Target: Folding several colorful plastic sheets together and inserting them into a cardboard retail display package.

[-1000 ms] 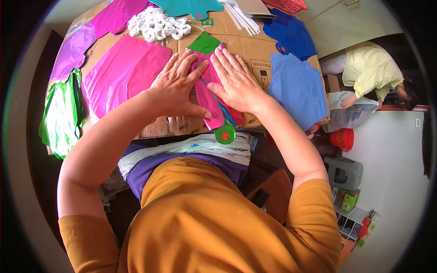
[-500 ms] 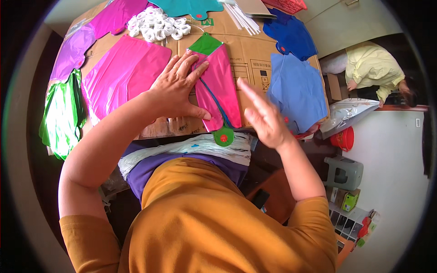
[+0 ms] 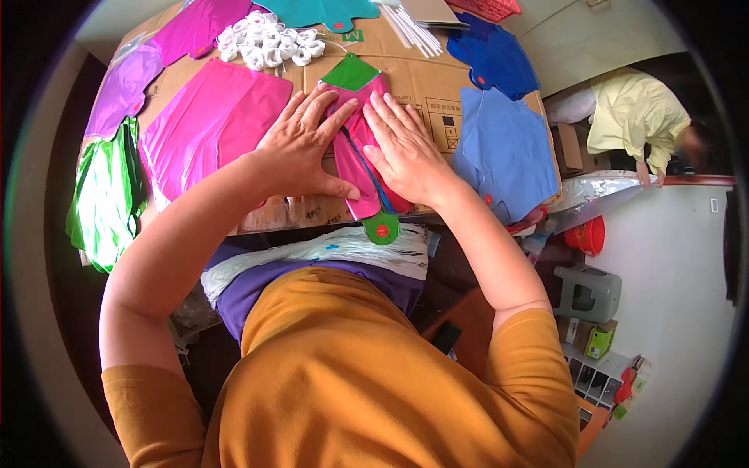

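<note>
A pink plastic film piece (image 3: 349,156), folded to a long narrow shape, lies on the cardboard in front of me. Its far end is a green corner (image 3: 353,72), and a rounded green tab (image 3: 381,229) with a red spot sticks out over the near edge. My left hand (image 3: 303,142) lies flat on its left side, fingers spread, thumb near the lower end. Across the right side, my right hand (image 3: 407,150) presses flat with its fingers stretched out. A dark blue strip shows down the middle between the hands. Parts of the film are hidden under both palms.
Pink film sheets (image 3: 211,121) lie left, blue ones (image 3: 507,152) right. White string coils (image 3: 269,40) and thin white sticks (image 3: 409,30) sit at the far side. White strands (image 3: 320,253) lie across my lap. Another person (image 3: 636,117) bends at the right, holding silvery film (image 3: 597,195).
My right hand has moved left and come down onto the folded pink film, covering its right side. My left hand stays in place. The other person's hands and silvery film have shifted.
</note>
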`<act>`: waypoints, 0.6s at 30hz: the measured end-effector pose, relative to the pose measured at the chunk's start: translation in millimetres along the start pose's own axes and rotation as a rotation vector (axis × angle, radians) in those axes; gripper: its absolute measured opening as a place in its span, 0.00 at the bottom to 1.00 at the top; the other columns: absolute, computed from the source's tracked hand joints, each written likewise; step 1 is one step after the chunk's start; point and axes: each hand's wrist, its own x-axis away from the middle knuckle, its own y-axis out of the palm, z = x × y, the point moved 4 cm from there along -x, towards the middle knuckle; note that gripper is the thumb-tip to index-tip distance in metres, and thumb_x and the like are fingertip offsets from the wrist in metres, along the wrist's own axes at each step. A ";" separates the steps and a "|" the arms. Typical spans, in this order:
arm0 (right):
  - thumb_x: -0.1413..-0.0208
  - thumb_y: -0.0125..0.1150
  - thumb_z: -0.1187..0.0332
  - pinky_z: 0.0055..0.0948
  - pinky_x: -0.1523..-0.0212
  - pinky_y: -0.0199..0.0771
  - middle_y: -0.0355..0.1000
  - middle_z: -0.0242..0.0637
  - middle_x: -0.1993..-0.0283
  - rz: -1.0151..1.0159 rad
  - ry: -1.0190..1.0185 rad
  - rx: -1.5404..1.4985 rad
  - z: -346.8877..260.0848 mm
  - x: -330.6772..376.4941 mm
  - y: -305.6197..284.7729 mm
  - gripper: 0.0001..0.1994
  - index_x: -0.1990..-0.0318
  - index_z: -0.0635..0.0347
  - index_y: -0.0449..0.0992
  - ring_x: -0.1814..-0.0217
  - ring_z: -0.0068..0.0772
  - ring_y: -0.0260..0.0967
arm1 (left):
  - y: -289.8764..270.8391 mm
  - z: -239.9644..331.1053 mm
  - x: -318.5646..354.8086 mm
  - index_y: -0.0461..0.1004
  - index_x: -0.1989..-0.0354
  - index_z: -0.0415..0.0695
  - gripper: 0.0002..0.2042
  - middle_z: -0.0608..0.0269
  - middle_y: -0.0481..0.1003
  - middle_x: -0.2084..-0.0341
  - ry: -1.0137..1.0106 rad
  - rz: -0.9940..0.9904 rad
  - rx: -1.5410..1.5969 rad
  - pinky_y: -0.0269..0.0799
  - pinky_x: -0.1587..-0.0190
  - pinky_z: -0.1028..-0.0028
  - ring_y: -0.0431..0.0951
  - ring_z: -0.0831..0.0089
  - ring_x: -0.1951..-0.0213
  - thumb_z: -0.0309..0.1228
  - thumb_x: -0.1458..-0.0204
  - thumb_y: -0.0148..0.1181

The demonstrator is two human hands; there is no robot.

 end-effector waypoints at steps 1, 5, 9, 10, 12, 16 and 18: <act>0.35 0.45 0.58 0.45 0.27 0.37 0.45 0.52 0.27 0.000 0.005 0.006 -1.1 -0.3 0.1 0.30 0.32 0.66 0.52 0.24 0.49 0.39 | -0.1 -0.2 0.5 0.46 0.30 0.45 0.62 0.42 0.53 0.36 0.002 0.004 0.002 0.38 0.30 0.54 0.45 0.49 0.30 0.76 0.70 0.56; 0.36 0.45 0.58 0.47 0.28 0.37 0.46 0.53 0.28 0.006 0.017 0.029 -3.5 -1.0 0.2 0.29 0.33 0.67 0.52 0.24 0.50 0.39 | -2.5 1.1 0.5 0.46 0.30 0.47 0.60 0.44 0.53 0.37 -0.002 0.037 0.043 0.41 0.30 0.52 0.47 0.48 0.31 0.71 0.71 0.62; 0.36 0.45 0.58 0.48 0.28 0.38 0.46 0.53 0.28 -0.006 0.020 0.049 -5.2 -1.7 -0.1 0.29 0.33 0.67 0.53 0.24 0.50 0.39 | -4.1 1.5 0.1 0.45 0.29 0.49 0.60 0.44 0.52 0.36 -0.010 0.048 0.071 0.40 0.30 0.51 0.46 0.48 0.31 0.71 0.70 0.61; 0.36 0.45 0.58 0.48 0.28 0.38 0.46 0.53 0.28 -0.002 0.015 0.056 -5.3 -1.7 0.1 0.29 0.33 0.67 0.53 0.24 0.50 0.39 | -5.2 1.9 0.2 0.45 0.29 0.49 0.60 0.44 0.51 0.35 -0.013 0.047 0.081 0.40 0.30 0.51 0.46 0.49 0.30 0.72 0.70 0.61; 0.36 0.45 0.59 0.48 0.28 0.38 0.46 0.52 0.28 0.006 0.006 0.069 -4.9 -1.4 1.6 0.29 0.33 0.67 0.54 0.24 0.49 0.39 | -6.0 4.8 2.0 0.45 0.29 0.50 0.59 0.47 0.49 0.34 0.011 0.060 -0.030 0.38 0.30 0.49 0.45 0.49 0.30 0.72 0.68 0.58; 0.37 0.46 0.58 0.49 0.28 0.39 0.47 0.53 0.28 0.014 -0.002 0.089 -5.8 -1.7 2.0 0.29 0.34 0.68 0.55 0.25 0.50 0.40 | -11.3 12.4 1.7 0.49 0.30 0.47 0.55 0.52 0.50 0.32 0.095 0.070 -0.190 0.34 0.30 0.48 0.47 0.54 0.30 0.75 0.62 0.48; 0.38 0.47 0.57 0.50 0.29 0.40 0.49 0.55 0.29 0.037 -0.021 0.101 -3.5 -1.7 4.4 0.30 0.35 0.69 0.56 0.25 0.51 0.43 | -8.5 11.1 0.2 0.50 0.30 0.45 0.54 0.54 0.51 0.32 0.114 0.021 -0.140 0.32 0.30 0.49 0.46 0.55 0.30 0.75 0.60 0.46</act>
